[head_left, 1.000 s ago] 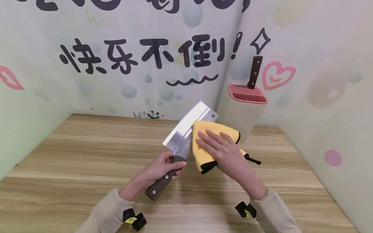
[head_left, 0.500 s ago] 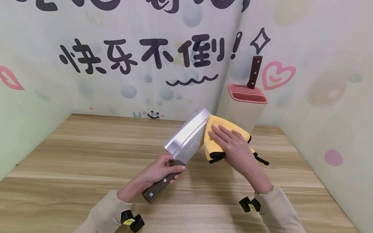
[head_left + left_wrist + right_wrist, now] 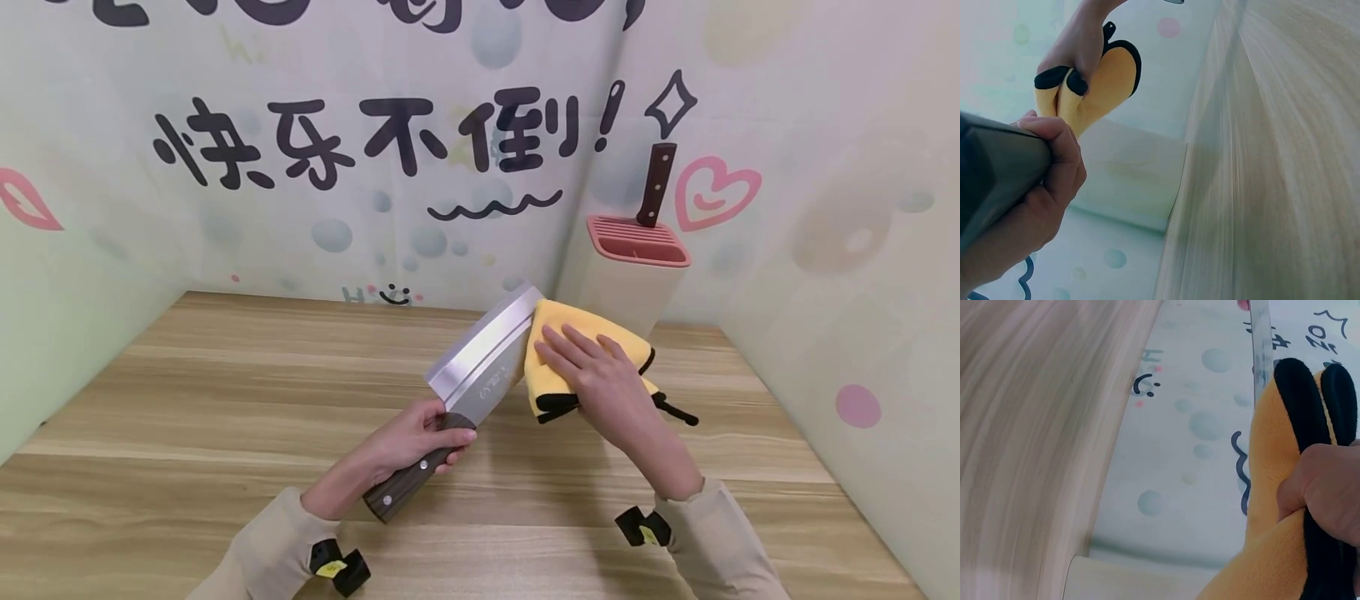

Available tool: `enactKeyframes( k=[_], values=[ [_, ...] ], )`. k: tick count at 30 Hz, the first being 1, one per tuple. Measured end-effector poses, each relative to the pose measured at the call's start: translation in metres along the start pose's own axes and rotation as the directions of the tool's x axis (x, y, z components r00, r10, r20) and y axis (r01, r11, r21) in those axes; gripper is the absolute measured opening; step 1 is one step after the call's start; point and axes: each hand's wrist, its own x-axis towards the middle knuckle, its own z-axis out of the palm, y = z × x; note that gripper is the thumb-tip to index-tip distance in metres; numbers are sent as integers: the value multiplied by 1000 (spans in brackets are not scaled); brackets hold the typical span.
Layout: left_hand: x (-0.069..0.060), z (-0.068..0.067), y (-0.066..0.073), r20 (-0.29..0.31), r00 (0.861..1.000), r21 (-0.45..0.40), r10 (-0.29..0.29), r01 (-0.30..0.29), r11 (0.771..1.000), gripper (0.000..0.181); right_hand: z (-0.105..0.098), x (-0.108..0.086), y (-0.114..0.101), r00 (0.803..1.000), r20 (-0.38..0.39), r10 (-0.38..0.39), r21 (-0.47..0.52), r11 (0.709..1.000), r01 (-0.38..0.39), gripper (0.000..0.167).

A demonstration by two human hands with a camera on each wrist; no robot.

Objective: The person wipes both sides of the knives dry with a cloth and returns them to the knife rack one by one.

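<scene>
My left hand (image 3: 408,437) grips the dark handle (image 3: 405,486) of a cleaver (image 3: 487,354). Its broad steel blade slants up and to the right, above the table. A folded yellow cloth (image 3: 581,333) with black edging lies against the far end of the blade and hides that end. Over the cloth's near face spread the fingers of my right hand (image 3: 611,392). In the right wrist view, the thumb (image 3: 1294,494) tucks into the fold of the cloth and holds it. The left wrist view shows the handle's butt end (image 3: 1004,169) close up.
Behind the cloth stands a cream knife block (image 3: 626,292) with a pink slotted top, a dark-handled knife (image 3: 656,185) upright in it. The wooden table (image 3: 225,400) reaches back to a printed wall sheet (image 3: 300,242).
The cloth and my right hand have moved right along the blade toward its far end, baring more steel. The cleaver has tilted slightly, its far end dropping a little.
</scene>
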Motion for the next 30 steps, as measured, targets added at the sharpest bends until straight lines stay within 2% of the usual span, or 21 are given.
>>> enactKeyframes(
  k=[7,15,19,24,30],
  values=[
    [2,1,0,-9,1000,9,-13,14,1000,31,-5,3,-14,996,36,-87,-32,996,88,55],
    [1,1,2,-10,1000,40,-20,20,999,37,-6,4,-33,978,25,-206,-83,975,208,55],
    [2,0,3,2,1000,50,-21,21,999,36,-7,5,-40,968,20,-249,-74,965,250,56],
    [2,0,4,-29,999,81,-41,43,996,23,-6,6,-47,952,20,-306,-65,950,306,53],
    [2,-1,3,-47,998,115,-44,49,992,23,-6,6,-50,944,21,-329,-46,943,329,50]
  ],
)
